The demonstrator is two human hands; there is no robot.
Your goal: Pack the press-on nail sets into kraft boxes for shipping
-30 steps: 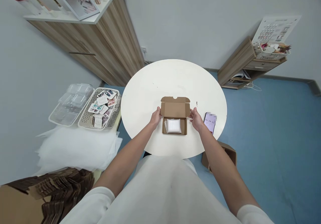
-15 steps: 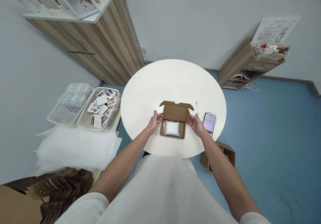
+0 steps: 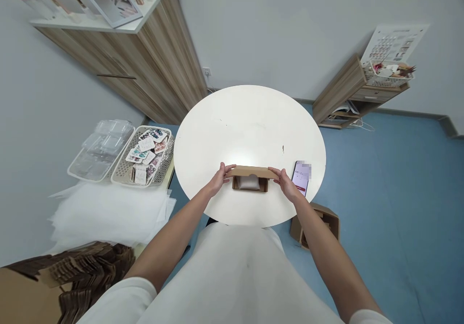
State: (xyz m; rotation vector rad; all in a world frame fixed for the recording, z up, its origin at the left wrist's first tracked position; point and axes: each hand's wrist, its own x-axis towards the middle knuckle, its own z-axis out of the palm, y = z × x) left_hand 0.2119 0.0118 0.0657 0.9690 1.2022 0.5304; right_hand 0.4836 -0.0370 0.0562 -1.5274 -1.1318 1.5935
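A small brown cardboard box (image 3: pixel 264 185) sits near the front of the round white table (image 3: pixel 250 121). Its lid (image 3: pixel 250 170) is tilted forward over the tray, partly lowered. Under it a white wrapped packet (image 3: pixel 248 183) shows in part, its back hidden. My left hand (image 3: pixel 218 179) holds the lid's left end, fingers on the side flap. At the opposite end my right hand (image 3: pixel 285 184) holds the lid in the same way.
A phone (image 3: pixel 301 175) with a timer lies right of my right hand. Beyond the table's left edge stand a basket of printed cards (image 3: pixel 168 157), clear plastic boxes (image 3: pixel 108 138), white sheets (image 3: pixel 108 213) and flattened cartons (image 3: pixel 90 275). An open carton (image 3: pixel 333 217) is at lower right.
The lid, upright before, has swung forward and down over the box. Both hands have moved from the box's sides to the lid's ends.
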